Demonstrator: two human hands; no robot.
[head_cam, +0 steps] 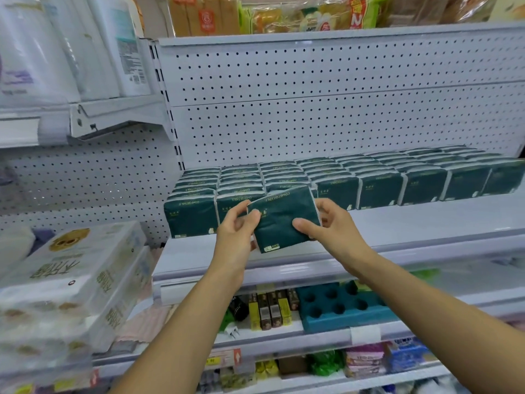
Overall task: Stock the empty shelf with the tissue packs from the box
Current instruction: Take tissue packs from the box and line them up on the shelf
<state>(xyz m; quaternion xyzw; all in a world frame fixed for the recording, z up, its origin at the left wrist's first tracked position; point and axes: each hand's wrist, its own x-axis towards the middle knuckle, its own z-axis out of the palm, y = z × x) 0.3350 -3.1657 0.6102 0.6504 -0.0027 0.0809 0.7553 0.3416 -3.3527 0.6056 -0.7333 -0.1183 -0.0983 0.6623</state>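
So, both hands were pinching one dark green tissue pack (284, 220), left hand (237, 231) at its 9 o'clock edge, right hand (331, 226) at 3 o'clock, pack tilted, just in front of the stocked rows (341, 177) on the white shelf (397, 223).

tissue pack (284, 220) — between both hands, before packed rows (341, 177) | rows on shelf (412, 223)

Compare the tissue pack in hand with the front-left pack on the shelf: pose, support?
The held pack is tilted and off the shelf, gripped by the left hand and right hand. The front-left pack stands upright on the shelf, untouched, in a row. Both share dark green wrapping with white side edges.
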